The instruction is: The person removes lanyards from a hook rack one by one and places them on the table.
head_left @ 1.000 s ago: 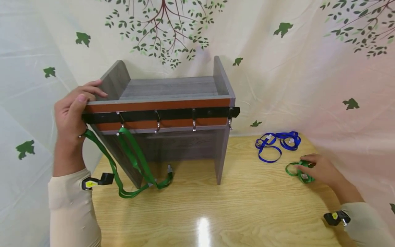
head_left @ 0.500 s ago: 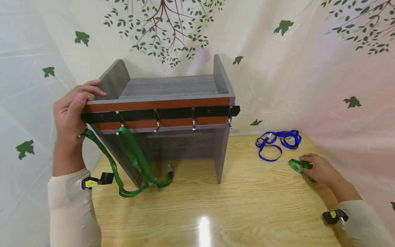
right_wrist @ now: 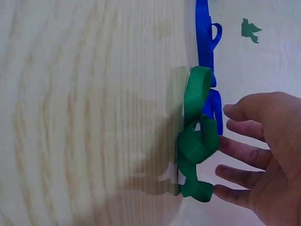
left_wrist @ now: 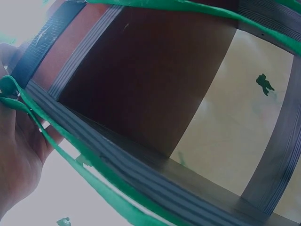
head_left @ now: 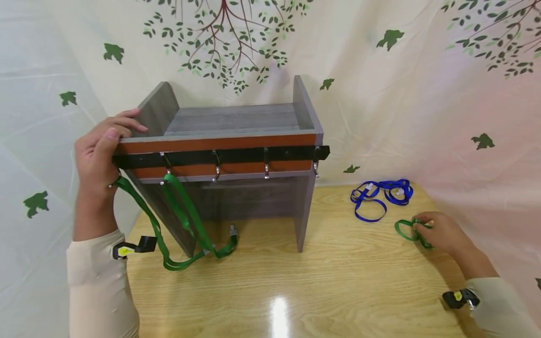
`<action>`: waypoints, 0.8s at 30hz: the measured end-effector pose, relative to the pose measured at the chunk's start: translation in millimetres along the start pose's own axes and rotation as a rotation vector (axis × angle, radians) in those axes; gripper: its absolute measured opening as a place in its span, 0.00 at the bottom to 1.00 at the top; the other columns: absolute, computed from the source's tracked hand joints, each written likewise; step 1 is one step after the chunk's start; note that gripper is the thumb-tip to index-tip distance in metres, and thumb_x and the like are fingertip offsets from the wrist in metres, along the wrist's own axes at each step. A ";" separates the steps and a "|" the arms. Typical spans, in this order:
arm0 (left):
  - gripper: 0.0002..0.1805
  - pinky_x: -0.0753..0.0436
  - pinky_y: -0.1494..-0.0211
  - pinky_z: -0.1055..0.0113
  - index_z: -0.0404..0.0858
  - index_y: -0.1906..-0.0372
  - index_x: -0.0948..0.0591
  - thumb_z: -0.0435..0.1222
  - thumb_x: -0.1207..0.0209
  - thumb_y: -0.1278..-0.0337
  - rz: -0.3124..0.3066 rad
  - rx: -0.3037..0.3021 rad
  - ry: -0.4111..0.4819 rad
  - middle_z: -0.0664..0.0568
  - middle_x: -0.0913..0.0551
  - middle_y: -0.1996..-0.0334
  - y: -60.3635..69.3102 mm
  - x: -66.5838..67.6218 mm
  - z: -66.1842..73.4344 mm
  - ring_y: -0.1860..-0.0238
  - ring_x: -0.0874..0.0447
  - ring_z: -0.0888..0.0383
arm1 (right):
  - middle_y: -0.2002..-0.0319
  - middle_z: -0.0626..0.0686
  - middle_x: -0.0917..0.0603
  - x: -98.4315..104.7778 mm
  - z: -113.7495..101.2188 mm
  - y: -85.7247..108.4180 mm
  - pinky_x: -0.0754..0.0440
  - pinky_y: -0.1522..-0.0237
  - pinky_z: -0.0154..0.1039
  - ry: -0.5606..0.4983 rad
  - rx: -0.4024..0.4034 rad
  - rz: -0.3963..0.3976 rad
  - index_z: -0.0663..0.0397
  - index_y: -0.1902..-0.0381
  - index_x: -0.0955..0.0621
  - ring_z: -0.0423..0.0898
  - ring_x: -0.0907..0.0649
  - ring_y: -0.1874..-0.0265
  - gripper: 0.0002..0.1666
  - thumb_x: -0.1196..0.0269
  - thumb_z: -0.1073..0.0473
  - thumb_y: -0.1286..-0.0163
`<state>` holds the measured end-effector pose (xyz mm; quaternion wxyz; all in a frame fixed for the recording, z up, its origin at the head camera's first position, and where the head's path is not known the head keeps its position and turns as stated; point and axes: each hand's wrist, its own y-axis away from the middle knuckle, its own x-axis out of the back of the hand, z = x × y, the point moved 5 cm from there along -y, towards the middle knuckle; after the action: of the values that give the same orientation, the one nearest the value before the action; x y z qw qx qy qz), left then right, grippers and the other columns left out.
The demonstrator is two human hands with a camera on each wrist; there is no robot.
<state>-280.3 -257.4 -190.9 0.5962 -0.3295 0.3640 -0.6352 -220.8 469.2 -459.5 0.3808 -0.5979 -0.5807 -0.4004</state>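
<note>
- While the left hand [head_left: 99,152] clasps the gray rack [head_left: 236,118] at its upper left corner, the right hand [head_left: 441,232] is loose, fingertips at the bundled green lanyard [right_wrist: 200,146].
- Green lanyard: on the table [head_left: 359,281], right of the rack, near blue lanyards [right_wrist: 203,37].

Grn lanyard [right_wrist: 195,147], bunched in loops, rt of gry hook rack [head_left: 241,167].

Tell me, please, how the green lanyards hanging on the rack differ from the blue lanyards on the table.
Pose: the green lanyards hang from hooks on the rack in long strands; the blue lanyards lie in curled loops on the table. Place: the green lanyards are at the rack's left end, the blue lanyards to its right. Both are narrow straps with small fittings.
</note>
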 end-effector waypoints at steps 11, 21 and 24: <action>0.24 0.21 0.29 0.65 0.33 0.71 0.14 0.35 0.57 0.20 0.025 -0.010 -0.037 0.51 0.07 0.62 -0.7 0.2 0.6 0.38 0.14 0.49 | 0.57 0.69 0.15 9.9 -54.6 13.8 0.25 0.47 0.68 0.032 0.155 0.336 0.70 0.43 0.18 0.70 0.23 0.46 0.22 0.38 0.57 0.25; 0.26 0.22 0.28 0.65 0.34 0.70 0.15 0.36 0.61 0.19 0.032 -0.003 -0.076 0.52 0.07 0.61 0.8 1.0 -0.2 0.37 0.15 0.49 | 0.50 0.73 0.16 19.4 -113.9 24.8 0.28 0.40 0.75 -0.026 0.282 0.425 0.70 0.50 0.16 0.75 0.27 0.36 0.13 0.34 0.65 0.29; 0.25 0.23 0.28 0.64 0.33 0.70 0.15 0.36 0.58 0.20 0.023 -0.001 -0.034 0.50 0.07 0.61 1.4 1.1 -0.5 0.37 0.16 0.47 | 0.51 0.72 0.14 19.2 -128.0 28.5 0.27 0.40 0.73 -0.037 0.345 0.481 0.69 0.54 0.15 0.73 0.26 0.37 0.11 0.32 0.68 0.31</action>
<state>-280.1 -258.5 -192.4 0.6093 -0.3362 0.3578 -0.6226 -196.9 357.9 -391.7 0.5502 -0.6518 -0.4887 -0.1832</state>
